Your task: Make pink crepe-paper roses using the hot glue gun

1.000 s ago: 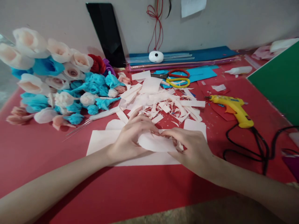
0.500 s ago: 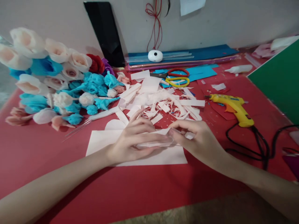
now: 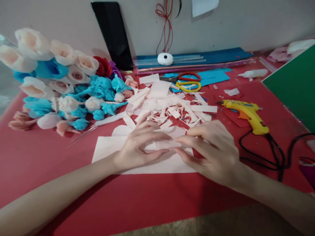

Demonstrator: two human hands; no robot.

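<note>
A small pale rolled piece of paper (image 3: 163,145) lies across the middle, over a flat white sheet (image 3: 110,154) on the red table. My left hand (image 3: 137,144) is closed round its left part, thumb below and fingers above. At the right end, the thumb and fingers of my right hand (image 3: 211,154) pinch the roll's tip. Another pale piece of paper (image 3: 176,131) shows just behind the fingers, and a rounded cut piece (image 3: 121,130) lies left of them. Part of the roll is hidden inside my left hand.
Paper scraps (image 3: 172,106) are heaped behind my hands, with scissors (image 3: 188,82) at their back edge. Paper flowers (image 3: 61,85) crowd the left. To the right lie a yellow glue gun (image 3: 246,113) with its black cord and a green board (image 3: 295,85). A dark tablet (image 3: 113,36) leans on the wall.
My right hand has turned, with its back raised, and its fingertips now meet the roll's right end. The roll shows more clearly between the hands. The view has shifted slightly.
</note>
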